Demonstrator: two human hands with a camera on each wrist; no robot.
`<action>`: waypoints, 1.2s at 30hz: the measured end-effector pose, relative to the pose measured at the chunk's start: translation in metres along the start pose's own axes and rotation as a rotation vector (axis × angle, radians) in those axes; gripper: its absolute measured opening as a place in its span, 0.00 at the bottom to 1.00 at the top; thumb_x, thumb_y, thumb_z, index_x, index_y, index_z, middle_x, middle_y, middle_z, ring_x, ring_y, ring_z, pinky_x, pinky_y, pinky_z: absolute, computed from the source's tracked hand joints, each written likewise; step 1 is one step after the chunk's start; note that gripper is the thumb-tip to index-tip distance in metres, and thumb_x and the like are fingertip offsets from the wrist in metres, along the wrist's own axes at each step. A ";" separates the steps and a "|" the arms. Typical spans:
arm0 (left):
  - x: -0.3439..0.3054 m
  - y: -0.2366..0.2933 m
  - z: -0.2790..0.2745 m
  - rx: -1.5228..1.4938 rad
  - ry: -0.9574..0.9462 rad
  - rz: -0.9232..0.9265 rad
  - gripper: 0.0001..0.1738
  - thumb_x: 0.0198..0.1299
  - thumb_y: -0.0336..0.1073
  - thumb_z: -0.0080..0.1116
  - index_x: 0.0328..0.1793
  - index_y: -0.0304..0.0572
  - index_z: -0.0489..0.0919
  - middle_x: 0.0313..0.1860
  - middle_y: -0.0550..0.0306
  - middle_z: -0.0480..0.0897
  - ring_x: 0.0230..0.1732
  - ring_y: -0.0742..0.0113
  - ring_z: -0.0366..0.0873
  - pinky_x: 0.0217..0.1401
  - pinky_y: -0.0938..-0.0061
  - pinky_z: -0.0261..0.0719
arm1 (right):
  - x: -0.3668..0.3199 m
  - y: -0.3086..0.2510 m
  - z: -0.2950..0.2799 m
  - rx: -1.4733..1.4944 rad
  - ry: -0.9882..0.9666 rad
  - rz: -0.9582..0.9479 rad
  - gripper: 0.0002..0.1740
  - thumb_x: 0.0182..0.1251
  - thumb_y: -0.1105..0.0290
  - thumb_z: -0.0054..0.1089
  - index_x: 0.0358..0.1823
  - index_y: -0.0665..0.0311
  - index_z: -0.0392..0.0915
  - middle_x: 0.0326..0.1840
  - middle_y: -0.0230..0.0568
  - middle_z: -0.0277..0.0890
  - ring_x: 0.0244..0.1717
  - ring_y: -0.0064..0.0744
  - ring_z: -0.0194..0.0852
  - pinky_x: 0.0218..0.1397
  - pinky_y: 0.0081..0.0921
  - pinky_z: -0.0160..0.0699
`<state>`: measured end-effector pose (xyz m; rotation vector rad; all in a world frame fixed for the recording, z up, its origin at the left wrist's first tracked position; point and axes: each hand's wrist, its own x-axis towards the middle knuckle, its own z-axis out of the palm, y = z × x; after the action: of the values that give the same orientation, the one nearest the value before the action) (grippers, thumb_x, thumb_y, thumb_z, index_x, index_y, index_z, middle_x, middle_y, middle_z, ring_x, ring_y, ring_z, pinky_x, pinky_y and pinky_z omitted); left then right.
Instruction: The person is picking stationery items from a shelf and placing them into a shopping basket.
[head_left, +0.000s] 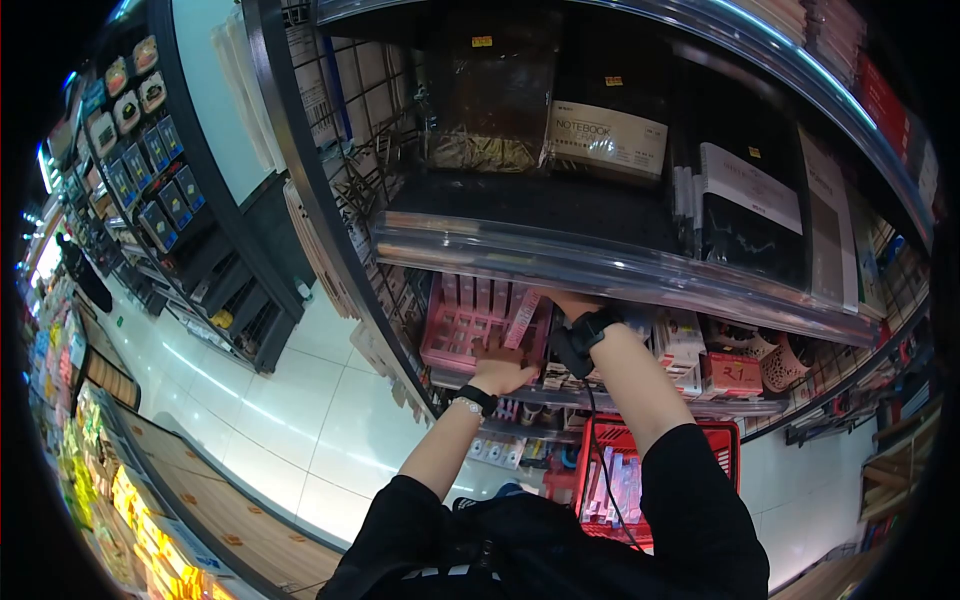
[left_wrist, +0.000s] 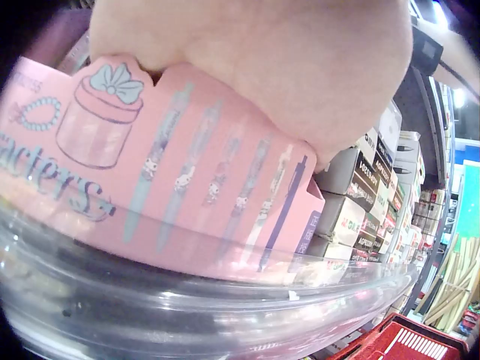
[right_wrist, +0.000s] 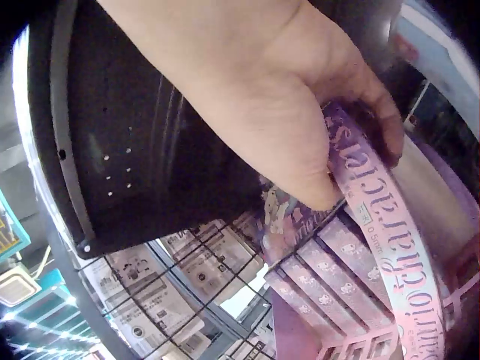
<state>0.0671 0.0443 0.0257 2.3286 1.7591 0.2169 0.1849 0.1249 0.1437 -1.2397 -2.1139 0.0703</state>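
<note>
In the right wrist view, my right hand [right_wrist: 285, 97] pinches the top end of a long, narrow pink-and-purple pen box [right_wrist: 390, 232] lettered "characters" and "0.5mm". Similar slim boxes [right_wrist: 337, 262] stand in a row beside it in a pink plastic basket [head_left: 440, 352]. From the head view, my left hand [head_left: 505, 372] lies at the front of this basket, fingers spread toward the boxes. A pink carton [left_wrist: 217, 180] printed with pens and a gift box fills the left wrist view, with my left palm [left_wrist: 255, 67] over its top edge and those fingers hidden.
A shelf with a clear plastic front rail [head_left: 600, 262] and notebooks [head_left: 610, 140] overhangs my hands. Stacked small boxes [left_wrist: 352, 217] sit right of the carton. Below right stands a red shopping basket [head_left: 735, 450] holding pink-and-purple packs. A wire grid [right_wrist: 202, 277] borders the shelf's left side.
</note>
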 end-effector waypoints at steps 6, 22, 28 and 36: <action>0.001 -0.003 0.004 0.003 0.020 0.003 0.32 0.49 0.62 0.39 0.55 0.54 0.72 0.52 0.46 0.73 0.67 0.41 0.46 0.60 0.37 0.43 | 0.006 -0.012 0.009 0.010 -0.034 0.007 0.20 0.59 0.54 0.46 0.40 0.62 0.75 0.44 0.50 0.73 0.46 0.47 0.69 0.49 0.37 0.65; 0.000 0.001 -0.005 -0.026 -0.029 -0.021 0.33 0.49 0.63 0.40 0.55 0.53 0.72 0.55 0.44 0.70 0.67 0.42 0.45 0.61 0.37 0.44 | 0.001 -0.010 0.008 0.043 -0.066 0.087 0.19 0.62 0.56 0.42 0.44 0.63 0.73 0.50 0.50 0.70 0.51 0.48 0.65 0.55 0.36 0.62; 0.002 0.002 -0.010 0.075 -0.122 -0.021 0.38 0.48 0.64 0.42 0.60 0.50 0.66 0.59 0.42 0.64 0.67 0.43 0.47 0.60 0.39 0.46 | 0.008 -0.010 -0.003 0.042 -0.038 0.068 0.19 0.61 0.57 0.44 0.43 0.63 0.73 0.49 0.50 0.70 0.50 0.48 0.66 0.54 0.36 0.63; 0.001 -0.001 0.002 0.003 0.036 -0.039 0.46 0.45 0.67 0.43 0.67 0.48 0.54 0.68 0.50 0.51 0.67 0.48 0.46 0.60 0.41 0.44 | 0.006 -0.014 -0.015 0.031 -0.002 0.037 0.18 0.59 0.58 0.46 0.43 0.63 0.74 0.47 0.50 0.71 0.49 0.48 0.67 0.52 0.36 0.64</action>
<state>0.0674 0.0453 0.0232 2.3036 1.8213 0.2509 0.1817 0.1176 0.1633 -1.2611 -2.0839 0.1201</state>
